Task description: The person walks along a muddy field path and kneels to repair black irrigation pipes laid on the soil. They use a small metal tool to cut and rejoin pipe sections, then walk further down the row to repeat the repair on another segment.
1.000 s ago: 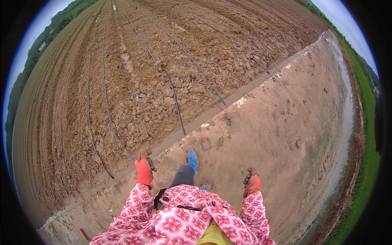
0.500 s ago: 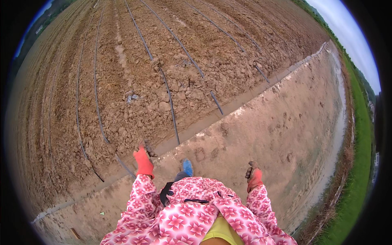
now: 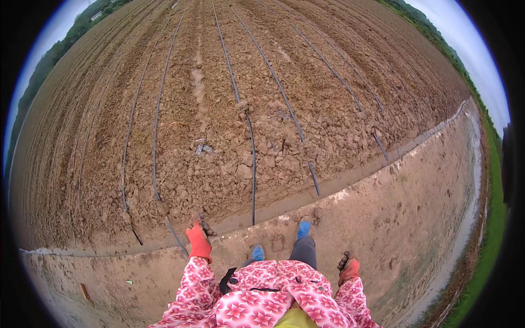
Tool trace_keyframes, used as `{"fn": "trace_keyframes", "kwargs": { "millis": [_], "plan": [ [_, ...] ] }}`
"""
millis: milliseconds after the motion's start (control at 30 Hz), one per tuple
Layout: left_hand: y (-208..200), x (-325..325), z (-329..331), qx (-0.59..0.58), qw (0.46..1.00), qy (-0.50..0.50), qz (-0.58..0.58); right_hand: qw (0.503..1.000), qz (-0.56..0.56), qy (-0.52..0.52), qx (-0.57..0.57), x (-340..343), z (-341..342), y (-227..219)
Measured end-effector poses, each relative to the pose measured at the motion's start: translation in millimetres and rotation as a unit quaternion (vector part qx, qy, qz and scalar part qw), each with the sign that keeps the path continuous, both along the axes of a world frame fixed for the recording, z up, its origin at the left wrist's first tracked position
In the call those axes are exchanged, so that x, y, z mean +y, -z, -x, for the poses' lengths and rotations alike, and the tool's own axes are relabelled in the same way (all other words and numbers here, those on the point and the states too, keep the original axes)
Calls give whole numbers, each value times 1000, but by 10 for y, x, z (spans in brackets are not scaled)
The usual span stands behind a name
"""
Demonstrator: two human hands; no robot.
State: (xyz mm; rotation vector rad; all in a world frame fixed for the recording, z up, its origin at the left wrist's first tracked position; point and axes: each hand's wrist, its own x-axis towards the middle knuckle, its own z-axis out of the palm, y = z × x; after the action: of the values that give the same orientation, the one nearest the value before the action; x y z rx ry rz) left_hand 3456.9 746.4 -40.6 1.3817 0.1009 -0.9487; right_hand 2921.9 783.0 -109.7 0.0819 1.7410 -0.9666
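My left hand wears an orange-red glove with mud-caked fingers. It hangs above the concrete edge, its thumb and fingers loosely bent and apart, with nothing visible in it. The end of a black drip hose lies just left of it on the ground. On the other side, my right hand wears a matching muddy glove and hangs beside my body over the pale path. Its fingers are curled in, and I see nothing held in them. Both sleeves are pink with a flower pattern.
Tilled brown soil spreads ahead, with several black hoses running away in rows. A muddy concrete path lies under my blue boots. Scraps of plastic rest on the clods. Grass borders the right side.
My view has turned and shifted, so the field and hoses sit farther right and lower. A second blue boot has come into view, stepped forward. Both hands stay low at my sides.
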Motion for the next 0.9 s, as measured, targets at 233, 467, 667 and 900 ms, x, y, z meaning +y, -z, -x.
{"fn": "trace_keyframes", "kwargs": {
  "millis": [233, 467, 667, 900],
  "plan": [
    [24, -271, 108, -22, 994, -105, 21, 991, 25, -128, -29, -1732, 108, 308],
    [189, -664, 968, -32, 987, -154, -37, 972, 73, -225, 14, -3510, 6, 656],
    [-22, -1545, 1884, -59, 990, -124, -32, 797, 109, -550, 223, -4420, 341, 1044],
    [-101, -1866, 2357, -67, 989, -128, -31, 624, 90, -719, 292, -4833, 493, 417]
  ]
}}
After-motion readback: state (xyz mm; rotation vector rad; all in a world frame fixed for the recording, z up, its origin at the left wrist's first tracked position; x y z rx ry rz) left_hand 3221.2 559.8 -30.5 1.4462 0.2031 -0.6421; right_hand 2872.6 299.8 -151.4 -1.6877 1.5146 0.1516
